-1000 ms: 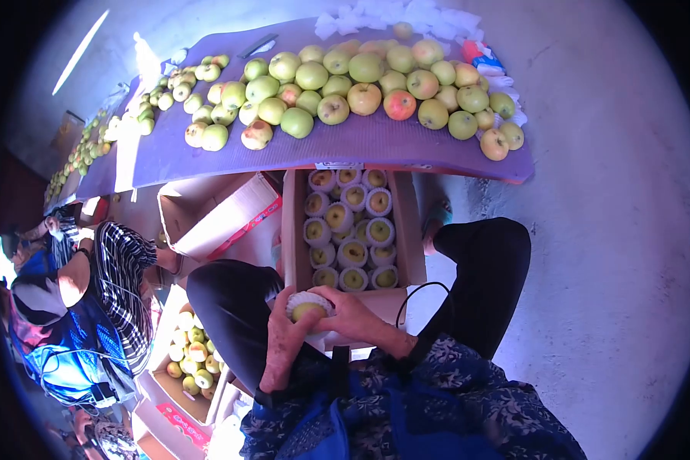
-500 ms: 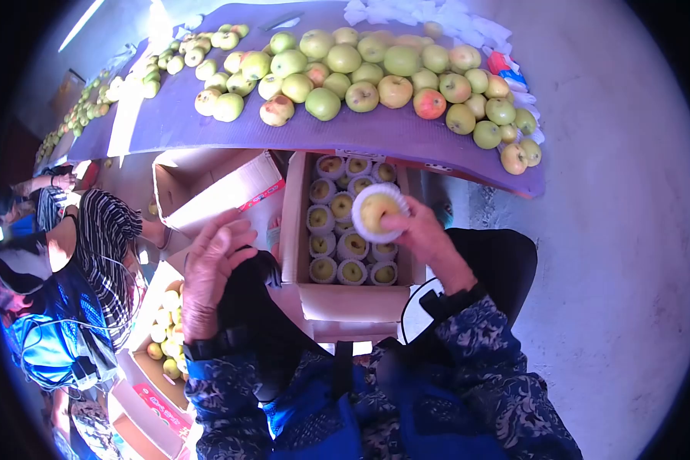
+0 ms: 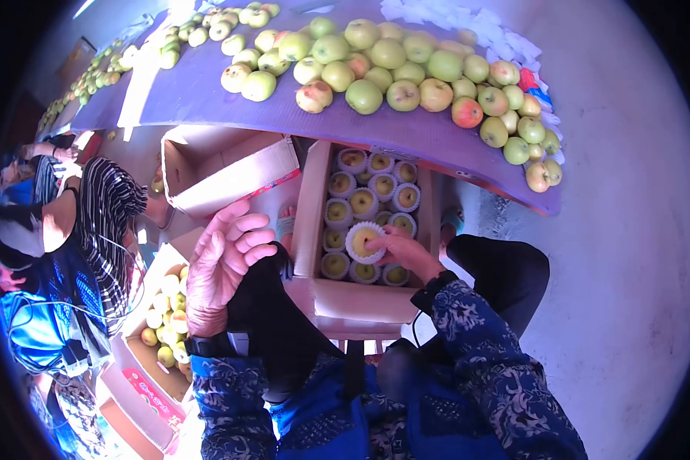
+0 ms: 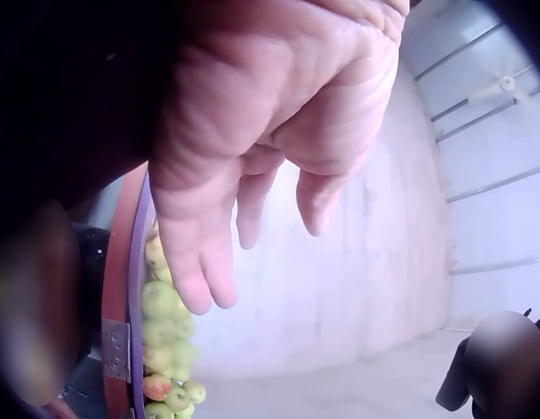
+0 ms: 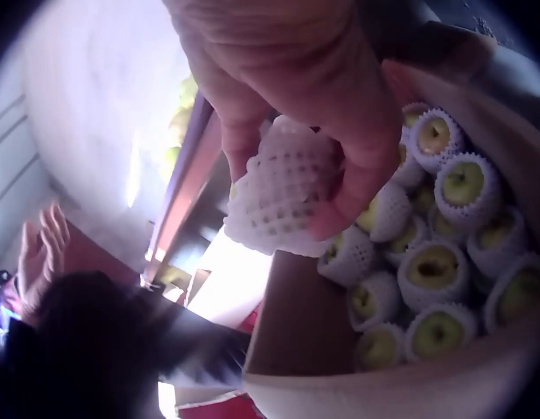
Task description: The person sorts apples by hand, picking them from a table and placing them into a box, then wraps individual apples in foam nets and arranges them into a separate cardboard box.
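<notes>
My right hand (image 3: 408,255) grips an apple (image 3: 366,242) wrapped in a white foam net sleeve, above a cardboard box (image 3: 360,301) between my knees. Rows of sleeved apples (image 3: 362,203) sit inside that box. In the right wrist view the thumb and fingers curl round the foam sleeve (image 5: 283,188), which hides most of its apple. Over my left thigh, my left hand (image 3: 226,268) is raised with nothing in it, palm showing and fingers loosely bent. The left wrist view shows the same hand (image 4: 278,113) with its fingers spread apart.
Loose apples (image 3: 387,54) lie heaped on a purple-topped table (image 3: 284,119) just beyond the box. White foam sleeves (image 3: 483,31) are piled at its far edge. Another cardboard box (image 3: 230,184) stands left, a box of apples (image 3: 134,341) nearer me. Another person (image 3: 107,215) sits at the left.
Both hands held the sleeved apple at first; the left let go and moved left. The right hand carried the apple up over the box, then lowered it toward the sleeved apples.
</notes>
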A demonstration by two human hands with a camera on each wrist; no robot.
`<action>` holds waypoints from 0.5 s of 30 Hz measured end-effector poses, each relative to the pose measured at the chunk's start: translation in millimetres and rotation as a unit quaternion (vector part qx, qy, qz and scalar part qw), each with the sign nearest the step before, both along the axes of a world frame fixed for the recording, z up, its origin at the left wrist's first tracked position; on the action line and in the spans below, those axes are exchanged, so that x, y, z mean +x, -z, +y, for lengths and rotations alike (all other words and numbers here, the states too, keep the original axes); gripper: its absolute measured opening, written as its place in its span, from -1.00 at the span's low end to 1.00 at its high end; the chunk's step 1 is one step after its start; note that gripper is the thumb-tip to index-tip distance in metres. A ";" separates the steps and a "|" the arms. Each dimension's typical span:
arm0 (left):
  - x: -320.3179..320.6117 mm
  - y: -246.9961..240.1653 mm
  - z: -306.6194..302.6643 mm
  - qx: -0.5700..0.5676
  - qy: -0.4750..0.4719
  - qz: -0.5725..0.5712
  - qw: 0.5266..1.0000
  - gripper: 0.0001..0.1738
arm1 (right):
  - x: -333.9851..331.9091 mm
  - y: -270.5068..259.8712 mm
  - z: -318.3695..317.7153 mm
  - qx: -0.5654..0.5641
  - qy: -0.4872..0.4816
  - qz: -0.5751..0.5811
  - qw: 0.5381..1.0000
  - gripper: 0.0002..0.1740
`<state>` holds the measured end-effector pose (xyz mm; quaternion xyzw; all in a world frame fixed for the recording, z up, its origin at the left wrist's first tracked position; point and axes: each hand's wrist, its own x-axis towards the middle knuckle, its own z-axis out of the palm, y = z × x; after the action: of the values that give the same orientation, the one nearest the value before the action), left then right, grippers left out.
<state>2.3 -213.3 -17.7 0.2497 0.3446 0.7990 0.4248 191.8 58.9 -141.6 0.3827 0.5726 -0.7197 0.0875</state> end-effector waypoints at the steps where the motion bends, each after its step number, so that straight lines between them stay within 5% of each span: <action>1: 0.1 0.1 -0.1 0.001 -0.001 -0.004 1.000 -0.26 | -4.6 9.0 -2.1 -0.005 -0.029 -0.005 1.000 -0.43; 5: -0.3 2.3 -0.6 0.007 -0.003 -0.019 1.000 -0.27 | -24.6 48.9 -7.4 -0.025 -0.070 -0.021 0.997 -0.40; 8: -2.6 4.0 -1.8 0.020 -0.001 -0.032 0.999 -0.28 | -42.0 19.3 -18.2 0.043 -0.079 -0.089 0.992 -0.40; 11: -5.6 5.8 -3.1 0.029 0.006 -0.048 0.998 -0.29 | -50.7 111.6 -7.0 0.017 -0.084 -0.043 0.995 -0.36; 15: -6.9 6.7 -3.0 0.041 0.006 -0.052 0.998 -0.30 | -69.4 114.1 -15.9 0.037 -0.083 -0.091 0.992 -0.32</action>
<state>-4.6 -216.3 -24.5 0.2271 0.2874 0.8221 0.4359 122.4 43.0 -255.8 0.4008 0.6181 -0.6506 0.1849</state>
